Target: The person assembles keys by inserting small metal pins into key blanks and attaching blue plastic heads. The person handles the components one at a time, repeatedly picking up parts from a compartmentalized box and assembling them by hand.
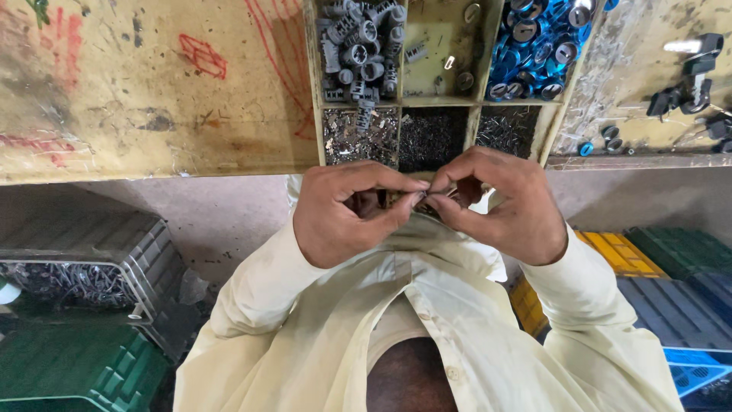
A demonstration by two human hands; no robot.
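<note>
- The left hand [347, 210] and the right hand [499, 202] meet in the middle, fingertips touching.
- Each grip is pinched nearly closed, thumb against first finger.
- Between the two grips sits a tiny dark metal part [422, 200]; it is too small to tell its shape, and both hands pinch it.
- The part is held in the air, just in front of the near edge of the worn yellow wooden bench [152, 114].
- Right behind the grips, a wooden tray with small boxes [402, 99] rests on the bench.
- The box just past the grips holds fine dark metal bits [431, 137].
- To the left of that, a box holds small shiny grey metal pieces [358, 137].
- Further back on the left lie grey metal cylinder parts [358, 46].
- Further back on the right lie round blue metal caps [537, 46].
- Far off to the right of the grips, black metal pieces [686, 88] lie on the bench.
- The bench top is scratched, stained and marked with red scribbles [202, 55].
- Below the grips are the person's cream shirt sleeves [267, 290].
- Down on the left stand a grey plastic crate of metal parts [84, 267] and a green crate [76, 374].
- Down on the right are yellow [621, 252], dark green [682, 248] and blue crates [698, 374].
</note>
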